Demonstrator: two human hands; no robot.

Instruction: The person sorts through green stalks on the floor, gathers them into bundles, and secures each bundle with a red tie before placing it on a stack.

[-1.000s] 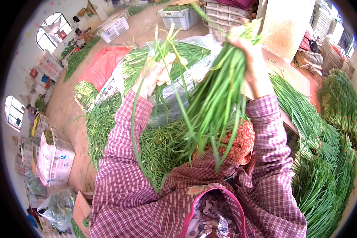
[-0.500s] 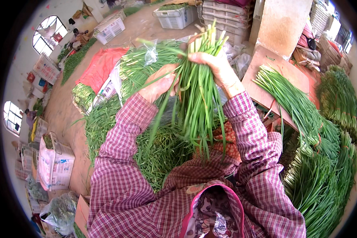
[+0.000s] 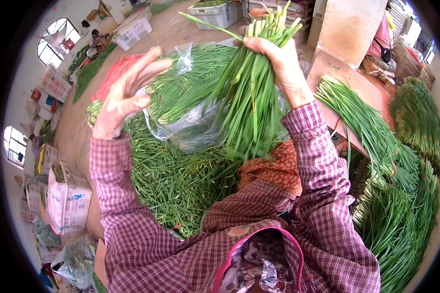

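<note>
My right hand (image 3: 281,63) is wrapped round a bunch of garlic chives (image 3: 253,97), gripping it near its pale stem ends. The stems point up and away, and the green leaves hang down toward me. One longer stalk sticks out from the bunch to the left. My left hand (image 3: 124,95) is raised apart from the bunch, fingers spread and slightly blurred, with nothing in it. Between my arms lies a heap of loose green leaves (image 3: 186,180). Beyond it, more chives (image 3: 195,68) rest on clear plastic sheeting (image 3: 195,129).
At right, a reddish-brown board (image 3: 322,66) carries chives (image 3: 352,105), with tied bundles (image 3: 401,215) stacked below and beside it. A red sheet (image 3: 113,78) lies past my left hand. White crates (image 3: 76,205) stand at left and at the back (image 3: 220,17). A pillar (image 3: 349,34) rises at back right.
My left hand has let go of the leaves at the bunch and swung out left, its fingers opening. My right hand has moved slightly right and away with the bunch.
</note>
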